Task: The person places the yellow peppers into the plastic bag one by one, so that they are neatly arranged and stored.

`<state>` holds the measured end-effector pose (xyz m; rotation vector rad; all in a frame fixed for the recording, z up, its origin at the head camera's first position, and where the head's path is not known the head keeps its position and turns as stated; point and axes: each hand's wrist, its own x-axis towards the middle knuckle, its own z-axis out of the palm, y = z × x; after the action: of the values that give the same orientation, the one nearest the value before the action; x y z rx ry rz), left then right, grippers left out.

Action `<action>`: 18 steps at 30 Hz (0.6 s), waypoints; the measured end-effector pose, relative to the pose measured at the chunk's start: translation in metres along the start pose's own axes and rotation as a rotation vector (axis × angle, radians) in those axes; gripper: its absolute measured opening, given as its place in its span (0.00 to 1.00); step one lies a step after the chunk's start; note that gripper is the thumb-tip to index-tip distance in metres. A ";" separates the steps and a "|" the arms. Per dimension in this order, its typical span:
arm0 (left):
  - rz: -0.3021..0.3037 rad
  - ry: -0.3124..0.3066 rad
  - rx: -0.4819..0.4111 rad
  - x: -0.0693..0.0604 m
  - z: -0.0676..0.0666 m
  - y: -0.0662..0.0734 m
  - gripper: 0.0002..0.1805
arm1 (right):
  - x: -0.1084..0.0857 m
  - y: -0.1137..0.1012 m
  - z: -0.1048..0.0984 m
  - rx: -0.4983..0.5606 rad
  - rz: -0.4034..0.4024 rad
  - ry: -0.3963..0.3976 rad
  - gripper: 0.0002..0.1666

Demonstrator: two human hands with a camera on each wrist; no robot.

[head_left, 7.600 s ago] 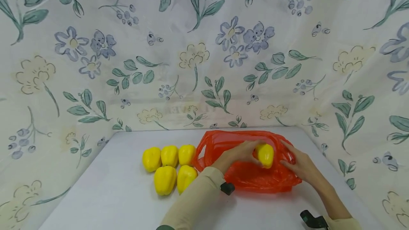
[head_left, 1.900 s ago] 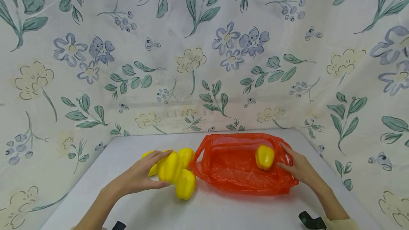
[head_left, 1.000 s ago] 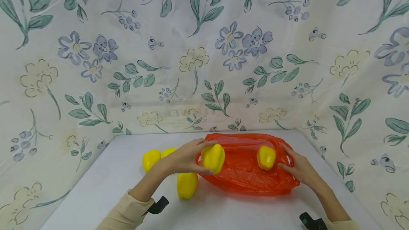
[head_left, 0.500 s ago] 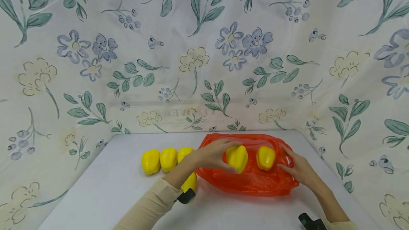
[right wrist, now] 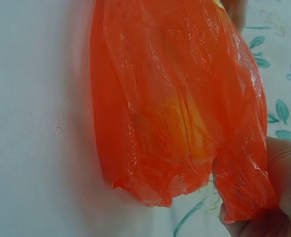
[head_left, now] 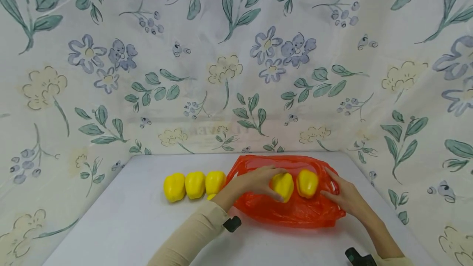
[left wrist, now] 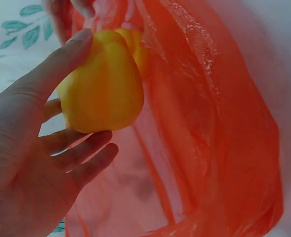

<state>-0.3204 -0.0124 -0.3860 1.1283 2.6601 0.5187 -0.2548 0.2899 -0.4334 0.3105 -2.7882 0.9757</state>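
Observation:
A yellow bell pepper (head_left: 283, 188) is held between the thumb and fingers of my left hand (head_left: 258, 182), over the mouth of a red plastic bag (head_left: 288, 216). In the left wrist view my thumb lies along one side of this pepper (left wrist: 103, 84) and the fingers along the other. Just right of it, a second yellow bell pepper (head_left: 307, 184) sits in the bag. My right hand (head_left: 347, 195) grips the bag's right side; the right wrist view shows crumpled red plastic (right wrist: 244, 187) pinched by that hand (right wrist: 286, 182).
Left of the bag, three yellow bell peppers (head_left: 195, 184) stand in a row on the white table (head_left: 122, 216). A further pepper (head_left: 211, 196) is mostly covered by the left forearm. A floral cloth (head_left: 221, 73) hangs behind and beside the table.
The left hand took a pepper from the group on the left and carried it right, over the bag, close to the pepper put there earlier. The right hand stays on the bag.

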 end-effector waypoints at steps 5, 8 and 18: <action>-0.028 -0.003 0.006 0.015 0.007 -0.004 0.46 | 0.000 0.000 0.000 0.003 -0.001 -0.003 0.48; -0.040 -0.006 0.009 0.024 0.010 -0.006 0.46 | 0.000 0.000 0.000 0.006 0.004 0.000 0.48; -0.098 -0.010 0.043 0.040 0.021 -0.009 0.44 | -0.001 -0.002 0.000 0.007 0.006 -0.001 0.48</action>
<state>-0.3469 0.0160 -0.4103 1.0027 2.7135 0.4395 -0.2539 0.2886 -0.4325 0.3037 -2.7892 0.9873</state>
